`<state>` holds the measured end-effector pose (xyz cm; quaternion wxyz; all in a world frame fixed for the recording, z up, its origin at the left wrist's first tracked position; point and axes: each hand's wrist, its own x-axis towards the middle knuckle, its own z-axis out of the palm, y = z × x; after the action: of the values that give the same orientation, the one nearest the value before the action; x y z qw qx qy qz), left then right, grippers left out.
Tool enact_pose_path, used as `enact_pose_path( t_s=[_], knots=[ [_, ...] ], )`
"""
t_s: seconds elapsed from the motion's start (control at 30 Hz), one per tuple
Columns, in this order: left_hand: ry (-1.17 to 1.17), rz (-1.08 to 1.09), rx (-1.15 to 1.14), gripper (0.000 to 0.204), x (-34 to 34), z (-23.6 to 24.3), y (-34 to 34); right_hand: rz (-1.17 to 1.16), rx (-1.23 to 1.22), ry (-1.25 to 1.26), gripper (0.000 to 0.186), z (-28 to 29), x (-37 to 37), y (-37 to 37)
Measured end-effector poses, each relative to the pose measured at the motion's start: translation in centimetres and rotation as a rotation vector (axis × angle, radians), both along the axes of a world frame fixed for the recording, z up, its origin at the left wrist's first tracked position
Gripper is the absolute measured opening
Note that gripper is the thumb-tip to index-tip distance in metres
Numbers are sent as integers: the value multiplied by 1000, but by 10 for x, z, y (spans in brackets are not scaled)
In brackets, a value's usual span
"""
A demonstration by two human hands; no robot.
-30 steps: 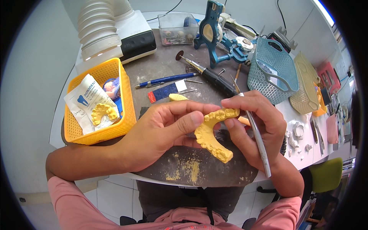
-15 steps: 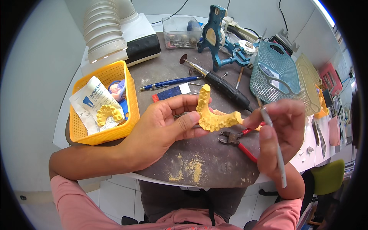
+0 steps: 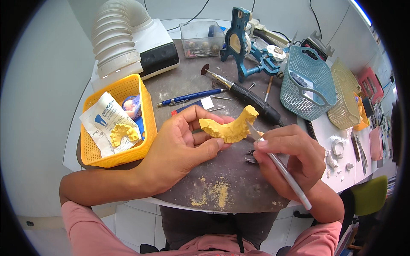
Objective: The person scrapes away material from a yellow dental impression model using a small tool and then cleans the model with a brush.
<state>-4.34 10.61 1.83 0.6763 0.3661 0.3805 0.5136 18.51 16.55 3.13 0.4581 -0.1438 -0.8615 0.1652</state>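
Observation:
A yellow horseshoe-shaped plaster dental model (image 3: 230, 129) is pinched between the thumb and fingers of my left hand (image 3: 188, 138), above the dark bench mat. My right hand (image 3: 294, 160) grips a slim silver craft knife (image 3: 287, 173) like a pen. Its pointed blade is at the model's right end, touching or very close to it; I cannot tell which. Below the model, the dark jaws of cutting pliers (image 3: 250, 157) show, with the rest hidden by my right hand. Yellow plaster dust (image 3: 220, 194) lies on the mat in front of me.
To the left stands a yellow basket (image 3: 149, 115) holding another yellow dental model (image 3: 124, 134) and papers. Beyond my hands lie a blue mechanical pencil (image 3: 192, 97) and a black rotary handpiece (image 3: 252, 100) with a disc. A blue articulator (image 3: 235, 47) and blue-grey basket (image 3: 305, 102) stand farther back.
My left hand has turned the model, so its arch sits differently. My right hand has moved left and swung the knife's blade to the model's right end.

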Motion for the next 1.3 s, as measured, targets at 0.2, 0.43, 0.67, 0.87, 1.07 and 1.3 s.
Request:
enact_pose_path(
  t_s=[0.2,0.43,0.67,0.87,1.07,1.3],
  knots=[
    [35,1,100,33,2,-7,0,67,-95,6,26,-6,-3,0],
    [-117,-16,91,29,1,-11,0,70,-29,-121,26,-2,-4,2],
    [-136,-4,69,27,2,-14,-1,56,-42,-47,30,-1,-5,2],
    [-171,8,75,35,2,-19,0,46,-100,-125,26,0,-6,4],
    [-153,8,46,36,1,-16,1,69,-136,-134,25,-5,-7,2],
    [-148,5,32,35,1,-14,0,57,-118,-160,26,-4,-8,2]
  ],
)
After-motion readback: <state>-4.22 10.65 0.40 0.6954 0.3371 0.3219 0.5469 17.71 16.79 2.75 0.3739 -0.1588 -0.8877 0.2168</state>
